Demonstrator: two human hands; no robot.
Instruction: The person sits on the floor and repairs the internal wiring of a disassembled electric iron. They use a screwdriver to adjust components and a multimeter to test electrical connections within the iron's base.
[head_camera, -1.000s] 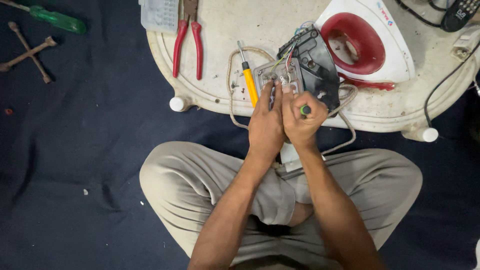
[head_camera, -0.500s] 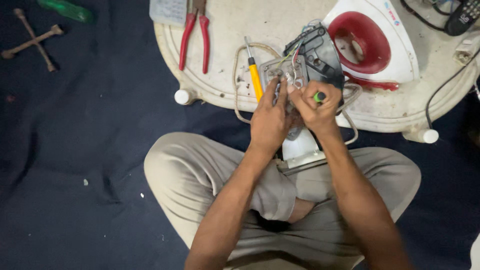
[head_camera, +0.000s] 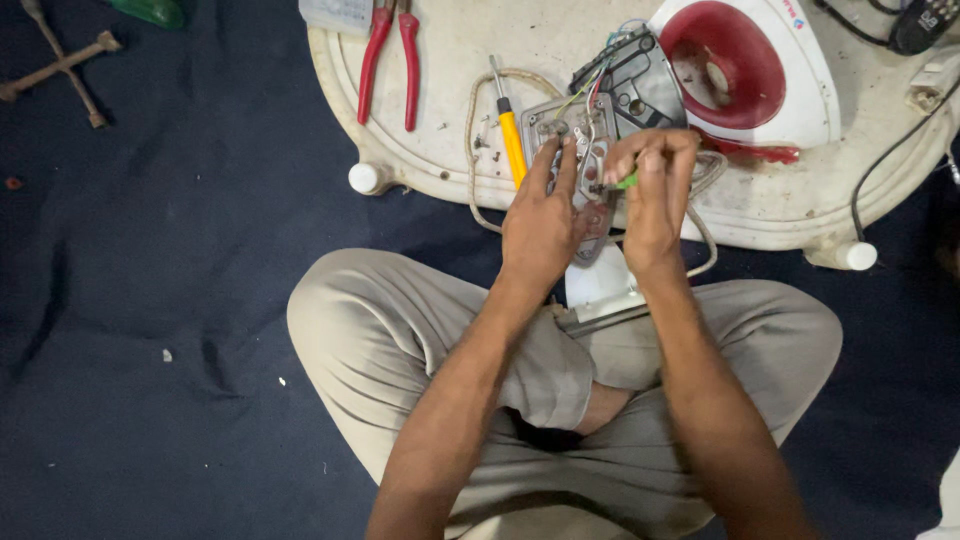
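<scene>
I sit cross-legged before a low white table. A dismantled clothes iron's metal soleplate rests at the table's near edge, with coloured wires running to a dark inner part. My left hand lies on the soleplate with fingers spread, steadying it. My right hand is closed around a small green-handled screwdriver, its tip against the soleplate. The iron's white and red shell lies just behind.
A yellow-handled screwdriver and red-handled pliers lie on the table to the left, near a beige cord. A cross wrench and a green handle lie on the dark cloth. Black cable at right.
The view has shifted slightly. My hands stay on the soleplate; the left hand's fingers have spread out flatter, and the right hand keeps working the green screwdriver.
</scene>
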